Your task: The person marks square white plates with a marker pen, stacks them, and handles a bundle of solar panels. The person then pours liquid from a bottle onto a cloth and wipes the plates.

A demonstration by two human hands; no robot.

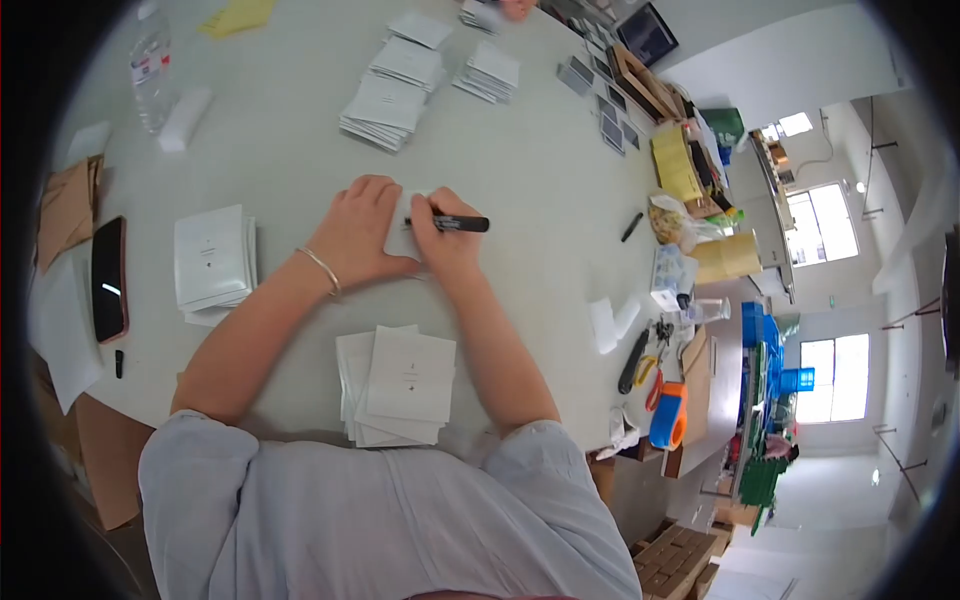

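Observation:
My right hand [446,240] grips a black marker [464,224], its tip pointing left toward a white card [403,240] on the table. My left hand [362,232] lies flat beside it, fingers stretched out and thumb reaching toward the right hand. The card is mostly hidden by both hands. Close to my body is a loose stack of white printed cards [411,378]. Another white stack [210,258] lies left of my left forearm. Beyond my hands are several more piles of white cards [385,105].
Left are a phone [109,280], a water bottle [151,75] and brown paper [68,210]. Right are a black pen [632,227], a tissue box [673,277], scissors [655,390] and an orange-blue tape dispenser [668,416]. Another person's hand [518,9] shows at the top edge.

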